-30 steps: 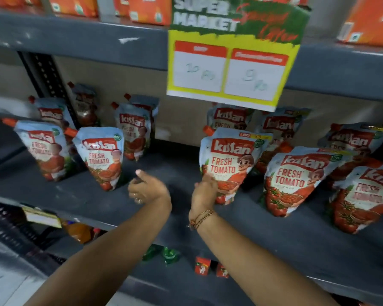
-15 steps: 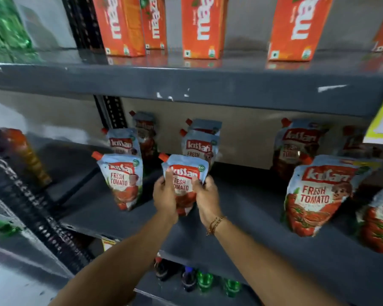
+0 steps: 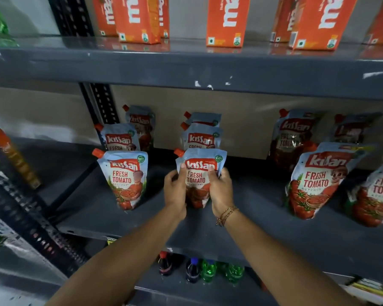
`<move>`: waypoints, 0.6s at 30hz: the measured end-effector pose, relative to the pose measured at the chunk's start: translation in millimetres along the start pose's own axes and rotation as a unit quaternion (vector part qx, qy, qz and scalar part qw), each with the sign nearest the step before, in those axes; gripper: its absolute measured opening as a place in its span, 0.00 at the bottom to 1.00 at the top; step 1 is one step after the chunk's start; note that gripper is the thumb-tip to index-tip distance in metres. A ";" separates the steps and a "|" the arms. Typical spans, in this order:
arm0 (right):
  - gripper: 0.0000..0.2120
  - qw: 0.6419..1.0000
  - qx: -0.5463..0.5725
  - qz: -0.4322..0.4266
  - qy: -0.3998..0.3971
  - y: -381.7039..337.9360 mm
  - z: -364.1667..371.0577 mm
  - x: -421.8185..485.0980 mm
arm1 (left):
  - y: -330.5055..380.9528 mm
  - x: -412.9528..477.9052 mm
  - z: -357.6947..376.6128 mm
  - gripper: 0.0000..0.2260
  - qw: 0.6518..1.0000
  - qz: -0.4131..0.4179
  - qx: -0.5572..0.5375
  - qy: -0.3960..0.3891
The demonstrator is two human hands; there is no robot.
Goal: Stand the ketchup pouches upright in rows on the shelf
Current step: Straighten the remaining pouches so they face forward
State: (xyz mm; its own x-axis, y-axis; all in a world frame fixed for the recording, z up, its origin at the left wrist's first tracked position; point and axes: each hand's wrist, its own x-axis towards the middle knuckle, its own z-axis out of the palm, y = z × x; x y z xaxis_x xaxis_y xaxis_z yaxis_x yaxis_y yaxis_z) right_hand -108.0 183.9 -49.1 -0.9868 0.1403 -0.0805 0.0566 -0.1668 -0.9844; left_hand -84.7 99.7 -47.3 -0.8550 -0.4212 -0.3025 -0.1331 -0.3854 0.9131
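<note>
Gripping a glossy blue-and-red plastic ketchup pouch (image 3: pixel 200 173) upright, orange spout up-left, left hand (image 3: pixel 175 191) and right hand (image 3: pixel 220 191) clasping its sides on grey metal shelf (image 3: pixel 263 219).

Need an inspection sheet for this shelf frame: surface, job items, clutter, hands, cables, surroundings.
Surface: grey metal shelf, paint chipped on the board above.
Job's things: held ketchup pouch upright at the front of the second row; left row upright; right-side pouches leaning.
Clutter: nothing seen.
Hands: left hand and right hand clasp the held pouch's sides.
Cables: nothing seen.
Surroundings: orange cartons above; drink bottles below; slotted upright.
</note>
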 end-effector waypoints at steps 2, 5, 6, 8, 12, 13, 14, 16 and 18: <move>0.17 0.993 -0.009 0.005 0.118 11.3 9.3 -6.8 | 1.1 0.2 -10.1 0.16 1.000 -0.016 0.019 0.017; 0.23 0.976 0.038 0.006 0.215 28.9 25.2 -31.5 | -5.1 1.7 -36.2 0.21 0.983 -0.030 0.069 0.165; 0.18 0.982 0.067 0.008 0.177 33.4 34.6 -40.9 | -5.0 1.6 -46.9 0.21 0.973 -0.012 0.063 0.223; 0.13 0.992 0.109 0.032 0.059 31.6 58.5 -58.6 | 2.9 1.8 -67.6 0.17 0.948 0.046 0.037 0.312; 0.28 0.980 0.022 0.129 -0.151 25.4 98.2 -59.8 | 26.4 19.5 -105.8 0.24 0.951 0.099 0.026 0.292; 0.31 0.971 0.019 0.149 -0.187 24.7 106.8 -59.3 | 31.1 25.6 -116.5 0.25 0.964 0.099 0.011 0.246; 0.32 0.962 0.026 0.162 -0.218 22.7 110.7 -59.4 | 34.1 30.9 -123.3 0.25 0.977 0.092 -0.020 0.194; 0.33 0.948 0.044 0.171 -0.265 18.2 120.0 -62.5 | 44.9 33.3 -134.4 0.22 0.988 0.069 -0.080 0.111; 0.32 0.942 0.056 0.168 -0.286 12.9 129.9 -66.5 | 53.2 35.4 -145.9 0.19 0.992 0.072 -0.073 0.072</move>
State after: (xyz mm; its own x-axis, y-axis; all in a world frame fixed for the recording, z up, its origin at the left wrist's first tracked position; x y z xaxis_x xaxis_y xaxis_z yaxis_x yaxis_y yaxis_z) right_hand -61.3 45.7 -36.1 -0.8383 -0.4814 -0.2559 0.3956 -0.2141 -0.8931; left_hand -49.0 -55.5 -49.3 -0.7780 -0.5892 -0.2181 0.0669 -0.4229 0.9037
